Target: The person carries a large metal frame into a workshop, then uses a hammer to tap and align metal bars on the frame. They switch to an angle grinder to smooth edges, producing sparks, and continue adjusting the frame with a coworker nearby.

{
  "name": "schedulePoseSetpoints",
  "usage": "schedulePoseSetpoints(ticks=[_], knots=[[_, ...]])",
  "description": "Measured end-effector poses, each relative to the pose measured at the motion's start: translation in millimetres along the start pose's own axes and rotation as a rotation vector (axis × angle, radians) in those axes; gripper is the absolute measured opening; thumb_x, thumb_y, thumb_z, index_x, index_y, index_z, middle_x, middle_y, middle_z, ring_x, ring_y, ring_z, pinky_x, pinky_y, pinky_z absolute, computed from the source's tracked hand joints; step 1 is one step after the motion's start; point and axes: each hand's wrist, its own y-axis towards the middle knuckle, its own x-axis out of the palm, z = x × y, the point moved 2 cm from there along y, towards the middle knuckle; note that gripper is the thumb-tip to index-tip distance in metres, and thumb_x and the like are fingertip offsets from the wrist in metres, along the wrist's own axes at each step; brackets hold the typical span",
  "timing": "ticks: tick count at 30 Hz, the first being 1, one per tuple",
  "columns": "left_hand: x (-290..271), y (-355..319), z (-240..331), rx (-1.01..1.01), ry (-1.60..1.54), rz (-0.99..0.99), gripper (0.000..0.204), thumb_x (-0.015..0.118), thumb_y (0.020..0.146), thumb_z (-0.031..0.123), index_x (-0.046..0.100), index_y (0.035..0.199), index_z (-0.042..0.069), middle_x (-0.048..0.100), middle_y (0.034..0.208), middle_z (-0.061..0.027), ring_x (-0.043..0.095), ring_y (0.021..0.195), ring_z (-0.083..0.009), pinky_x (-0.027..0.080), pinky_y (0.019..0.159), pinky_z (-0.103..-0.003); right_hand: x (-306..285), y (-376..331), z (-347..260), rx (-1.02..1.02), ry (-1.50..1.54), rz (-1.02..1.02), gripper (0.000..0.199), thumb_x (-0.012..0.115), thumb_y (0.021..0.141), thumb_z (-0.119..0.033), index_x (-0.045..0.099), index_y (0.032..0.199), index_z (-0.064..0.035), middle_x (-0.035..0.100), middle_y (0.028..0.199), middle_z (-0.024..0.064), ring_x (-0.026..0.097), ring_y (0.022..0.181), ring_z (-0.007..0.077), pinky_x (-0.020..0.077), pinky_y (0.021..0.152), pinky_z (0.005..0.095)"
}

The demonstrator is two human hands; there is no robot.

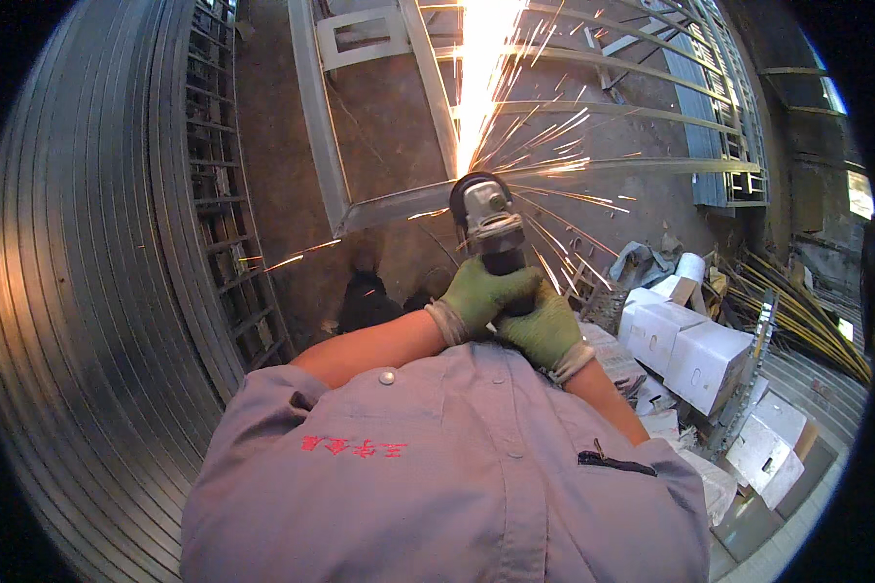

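An angle grinder (494, 222) points away from me in the middle of the view, its dark round guard at the far end. My left hand (488, 296), in a green glove, is wrapped round the grinder's body. Just right of it and nearer to me, my right hand (546, 333), also gloved in green, grips the rear of the tool. The grinder's head meets the near corner of a grey metal frame (399, 206). A bright stream of sparks (486, 78) shoots away from that contact, with single sparks spraying right and left. Glare hides the exact contact point.
Long metal panels (87, 291) are stacked along the left, beside a ladder-like metal rack (226, 194). Metal bars (632, 167) stretch across the far right. White boxes (685, 340) and yellow-black rods (807, 316) lie at the right. My dark shoe (367, 301) is close to the frame.
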Motion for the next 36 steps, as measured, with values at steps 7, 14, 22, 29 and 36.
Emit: schedulePoseSetpoints(ticks=[7, 14, 22, 29, 36], knots=[[5, 2, 7, -0.012, 0.129, -0.070, 0.033, 0.088, 0.091, 0.029, 0.079, 0.111, 0.004, 0.078, 0.103, -0.0059, 0.073, 0.091, -0.0158, 0.061, 0.083, -0.036, -1, -1, 13, 0.025, -0.116, 0.106, 0.058, 0.094, 0.084, -0.029, 0.068, 0.129, -0.0037, 0.081, 0.119, 0.0143, 0.079, 0.109, 0.0254, 0.0611, 0.095, 0.0392], [6, 0, 5, 0.085, 0.076, -0.093, 0.037, 0.090, 0.088, 0.032, 0.080, 0.111, 0.004, 0.080, 0.104, -0.0067, 0.074, 0.094, -0.0171, 0.061, 0.085, -0.038, -4, -1, 17, 0.019, -0.140, 0.211, 0.060, 0.093, 0.086, -0.034, 0.067, 0.132, -0.0052, 0.082, 0.115, 0.0159, 0.080, 0.108, 0.0302, 0.0619, 0.095, 0.0410], [-19, -17, -12, 0.036, 0.063, 0.055, 0.031, 0.088, 0.095, 0.027, 0.079, 0.113, 0.004, 0.079, 0.103, -0.0058, 0.074, 0.093, -0.0161, 0.061, 0.084, -0.037, 3, 2, -18, -0.054, -0.302, -0.026, 0.063, 0.090, 0.082, -0.033, 0.067, 0.134, -0.0075, 0.081, 0.117, 0.0201, 0.080, 0.114, 0.0357, 0.0610, 0.098, 0.0439], [-56, -39, -19, 0.230, -0.047, 0.277, 0.036, 0.092, 0.095, 0.032, 0.080, 0.114, 0.005, 0.081, 0.106, -0.0069, 0.076, 0.095, -0.0163, 0.063, 0.086, -0.038, 31, 29, -42, -0.113, -0.401, -0.211, 0.060, 0.089, 0.083, -0.032, 0.067, 0.134, -0.0097, 0.081, 0.120, 0.0187, 0.079, 0.114, 0.0354, 0.0606, 0.098, 0.0442], [-65, -48, 3, 0.412, -0.083, 0.252, 0.031, 0.085, 0.101, 0.028, 0.075, 0.120, 0.006, 0.077, 0.112, -0.0049, 0.073, 0.100, -0.0153, 0.062, 0.089, -0.036, 47, 40, -64, -0.145, -0.353, -0.247, 0.059, 0.090, 0.084, -0.032, 0.068, 0.133, -0.0088, 0.082, 0.119, 0.0145, 0.080, 0.112, 0.0284, 0.0604, 0.097, 0.0413]])
